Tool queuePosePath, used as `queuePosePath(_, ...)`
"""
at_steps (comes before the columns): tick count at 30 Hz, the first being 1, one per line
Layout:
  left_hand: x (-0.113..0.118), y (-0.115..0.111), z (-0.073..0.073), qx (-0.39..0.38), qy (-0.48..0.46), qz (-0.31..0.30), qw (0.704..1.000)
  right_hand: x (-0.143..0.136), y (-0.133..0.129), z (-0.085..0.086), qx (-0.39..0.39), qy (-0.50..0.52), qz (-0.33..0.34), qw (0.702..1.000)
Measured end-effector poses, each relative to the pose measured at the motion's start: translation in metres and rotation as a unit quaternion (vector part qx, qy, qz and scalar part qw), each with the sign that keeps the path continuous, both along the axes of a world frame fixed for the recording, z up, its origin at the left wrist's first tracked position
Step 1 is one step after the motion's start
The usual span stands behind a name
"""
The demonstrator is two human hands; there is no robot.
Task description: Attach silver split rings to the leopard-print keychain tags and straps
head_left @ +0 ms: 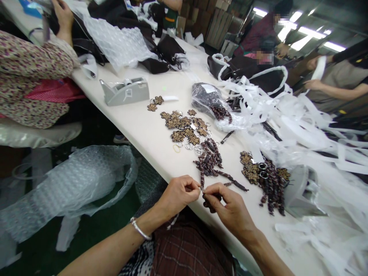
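Observation:
At the table's near edge, my left hand [179, 194] is closed in a pinch on a small shiny metal ring [202, 189]. Its fingertips almost meet those of my right hand [230, 203]. That hand is also closed, with a dark flower-shaped charm [209, 204] hanging below its fingers. A dark brown twisted strand [202, 179] runs from the fingertips up to a heap of similar strands [209, 155]. Fingers hide much of the joint. Beyond lie leopard-print flower charms [179, 122] and loose split rings [189, 146].
Finished-looking charms with strands [271, 180] lie at right beside a grey tape dispenser [301, 195]. Another tape dispenser [126, 92] stands at the left edge. White strips [290, 119], a plastic bag [205, 96] and black bags [169, 50] cover the far side. Co-workers sit and stand around.

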State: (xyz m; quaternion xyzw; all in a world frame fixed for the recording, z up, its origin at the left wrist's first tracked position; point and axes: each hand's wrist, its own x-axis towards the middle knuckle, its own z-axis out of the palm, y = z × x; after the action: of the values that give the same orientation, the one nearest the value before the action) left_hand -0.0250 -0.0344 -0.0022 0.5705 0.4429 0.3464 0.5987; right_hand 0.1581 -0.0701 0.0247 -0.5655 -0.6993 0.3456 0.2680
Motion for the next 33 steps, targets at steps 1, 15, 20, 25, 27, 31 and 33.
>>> queuePosePath(1,0.000,0.000,0.000,0.001,-0.002,-0.001,1.000,0.000,0.000,0.000,0.002,-0.004,0.008,1.000)
queuePosePath(15,-0.003,0.001,0.000,0.020,0.007,0.000,1.000,0.000,0.007,-0.007,0.040,-0.071,0.066,0.994)
queuePosePath(20,-0.005,0.002,-0.001,0.035,0.008,0.002,0.999,-0.001,0.009,-0.007,0.061,-0.080,0.055,0.993)
queuePosePath(25,-0.004,0.001,-0.003,0.044,0.012,0.002,0.999,-0.003,0.010,-0.008,0.091,-0.098,0.049,0.990)
queuePosePath(27,-0.003,0.000,-0.005,0.059,0.020,0.008,0.998,-0.004,0.008,-0.009,0.115,-0.116,0.055,0.985)
queuePosePath(31,-0.001,-0.001,-0.007,0.086,0.037,0.018,0.995,-0.008,0.003,-0.014,0.155,-0.177,0.068,0.970)
queuePosePath(33,-0.001,-0.002,-0.007,0.082,0.038,0.014,0.996,-0.009,0.002,-0.016,0.161,-0.183,0.054,0.968)
